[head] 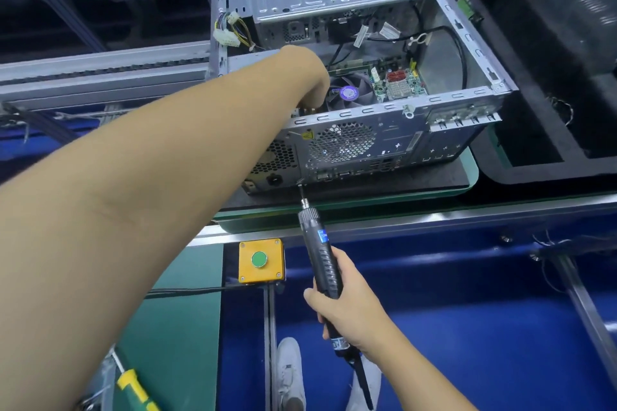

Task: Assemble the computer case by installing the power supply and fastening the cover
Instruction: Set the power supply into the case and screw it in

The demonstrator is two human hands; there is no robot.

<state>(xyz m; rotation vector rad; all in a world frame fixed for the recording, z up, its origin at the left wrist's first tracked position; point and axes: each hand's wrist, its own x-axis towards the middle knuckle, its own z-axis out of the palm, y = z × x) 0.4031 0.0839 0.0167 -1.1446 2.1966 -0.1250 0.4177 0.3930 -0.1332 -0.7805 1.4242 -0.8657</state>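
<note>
An open grey computer case (460,100) lies on its side on a dark pallet, with its rear panel towards me. The power supply (273,160), seen through its honeycomb grille, sits in the case's left rear corner. My left hand (310,77) reaches down inside the case above the power supply; its fingers are hidden behind the wrist and the case edge. My right hand (340,304) grips a black electric screwdriver (317,243), whose bit tip touches the rear panel beside the power supply. No side cover is in view.
A yellow box with a green push button (260,260) is mounted on the bench front. Loose white connectors (227,33) hang at the case's far left corner. A black foam tray (551,77) stands to the right. A yellow-green handled tool (133,387) lies bottom left.
</note>
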